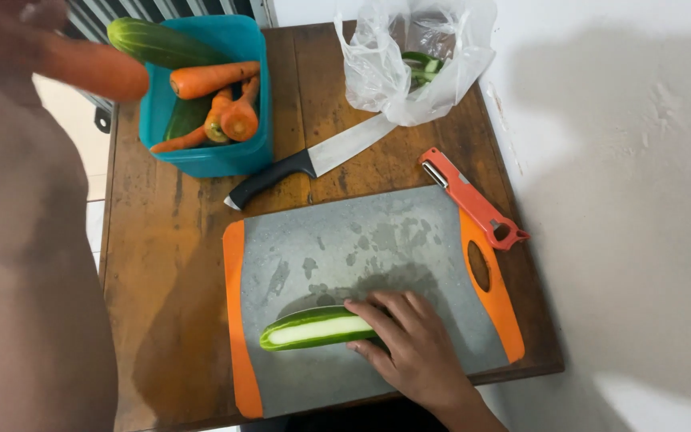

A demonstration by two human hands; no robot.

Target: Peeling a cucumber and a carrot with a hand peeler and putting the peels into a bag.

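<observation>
My right hand rests on the grey cutting board with orange edges, its fingers gripping one end of a partly peeled cucumber that lies flat on the board. Raised close to the camera at the upper left, my left hand holds a carrot. The hand is blurred and partly cut off by the frame edge. My left forearm runs down the left side of the view.
A blue tub with carrots and cucumbers stands at the back of the brown wooden table. A black-handled knife lies behind the board, an orange peeler at its right corner. A clear plastic bag holds green peelings. A white wall runs along the right.
</observation>
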